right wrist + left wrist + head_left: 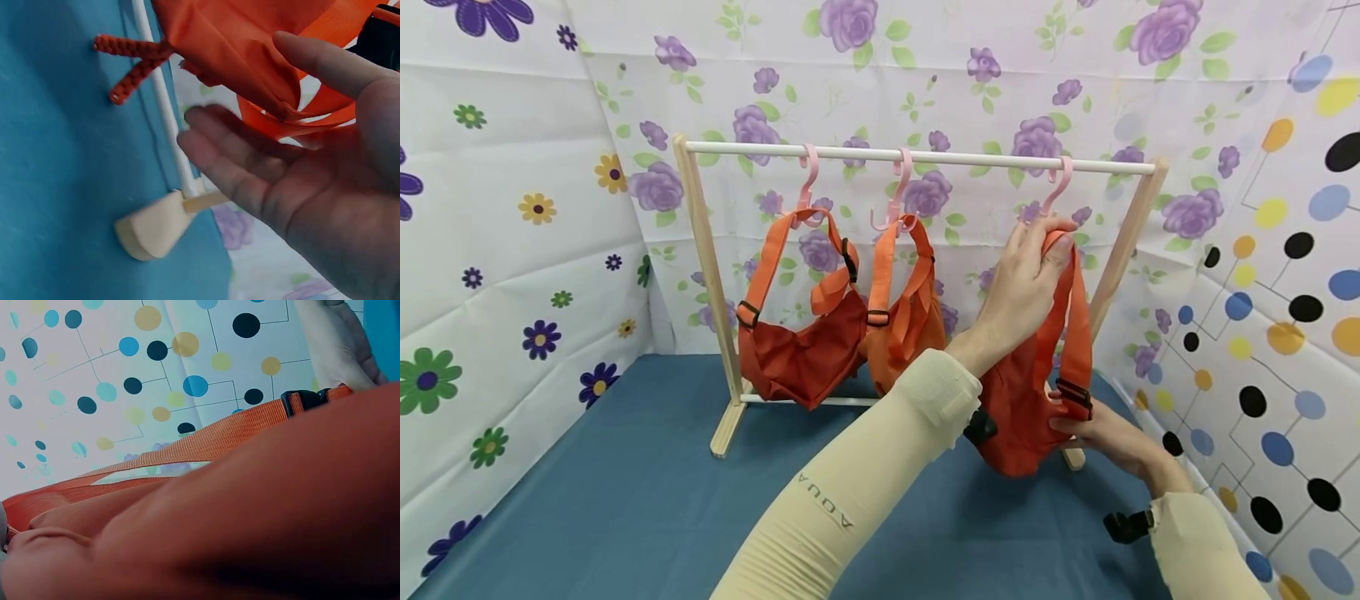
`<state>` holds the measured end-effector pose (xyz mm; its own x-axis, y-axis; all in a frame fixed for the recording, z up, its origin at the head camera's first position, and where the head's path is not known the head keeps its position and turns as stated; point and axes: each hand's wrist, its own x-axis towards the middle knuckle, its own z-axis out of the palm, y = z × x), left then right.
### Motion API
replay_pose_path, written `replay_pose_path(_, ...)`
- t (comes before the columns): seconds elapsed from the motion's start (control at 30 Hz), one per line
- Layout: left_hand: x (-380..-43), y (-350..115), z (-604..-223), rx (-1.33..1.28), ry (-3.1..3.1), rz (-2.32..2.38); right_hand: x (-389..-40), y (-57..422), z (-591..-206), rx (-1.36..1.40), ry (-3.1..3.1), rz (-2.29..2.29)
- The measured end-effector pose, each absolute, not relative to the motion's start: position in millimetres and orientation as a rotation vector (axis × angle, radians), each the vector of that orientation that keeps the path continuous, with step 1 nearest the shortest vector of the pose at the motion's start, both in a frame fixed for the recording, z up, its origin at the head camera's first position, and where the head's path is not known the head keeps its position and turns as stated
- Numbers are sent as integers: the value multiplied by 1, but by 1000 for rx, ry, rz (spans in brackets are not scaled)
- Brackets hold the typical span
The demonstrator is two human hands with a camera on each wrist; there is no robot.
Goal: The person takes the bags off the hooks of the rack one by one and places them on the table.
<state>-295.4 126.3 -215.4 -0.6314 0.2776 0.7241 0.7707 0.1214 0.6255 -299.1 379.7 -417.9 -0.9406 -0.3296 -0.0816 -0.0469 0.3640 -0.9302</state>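
At the right of the rack hangs a red-orange shoulder bag point(1018, 417), its strap point(1079, 333) rising to a pink hook point(1060, 185). My left hand point(1018, 283) pinches the top of that strap between thumb and fingers, right at the hook. In the left wrist view, the strap point(225, 437) runs taut toward a black buckle point(303, 401). Low beside the bag, my right hand point(1116, 437) has its thumb against the fabric. The right wrist view shows that hand point(312, 187) with fingers extended under the bag point(244, 50), not curled round it.
A red bag point(805, 354) and an orange bag point(917, 325) hang from other pink hooks on the white rail point(970, 158). Wooden legs point(707, 275) hold up the rack on a blue cloth point(625, 500). Patterned sheets point(1262, 333) enclose the back and sides.
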Motion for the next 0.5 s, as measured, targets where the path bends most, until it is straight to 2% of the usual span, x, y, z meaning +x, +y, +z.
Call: replay_pose_path(0.5,-299,114,-231,-952,-2004,-1547,-294,395,-425,-281,2283,-1895)
